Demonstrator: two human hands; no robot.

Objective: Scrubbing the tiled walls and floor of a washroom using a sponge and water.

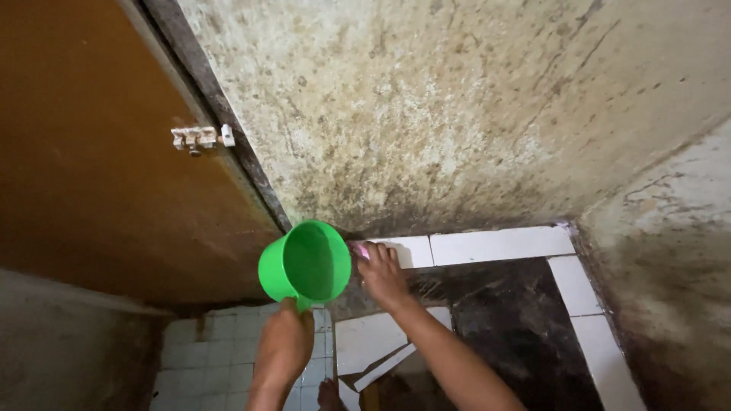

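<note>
At frame centre, left hand (285, 342) closed on the handle of a round green plastic scoop cup (306, 262), mouth tipped toward the camera; contents can't be seen. At 3 o'clock of the cup, right hand (383, 275) presses fingers flat on a small pink scrubbing item (363, 250), mostly hidden, on the white tiled rim (499, 245) of the dark basin (518, 327). Judgement: tilt the cup slowly over the scrubbed tile, keep pressure even, work toward 3 o'clock. Stained concrete wall (457, 114) at 12, brown door (91, 152) at 10.
</note>
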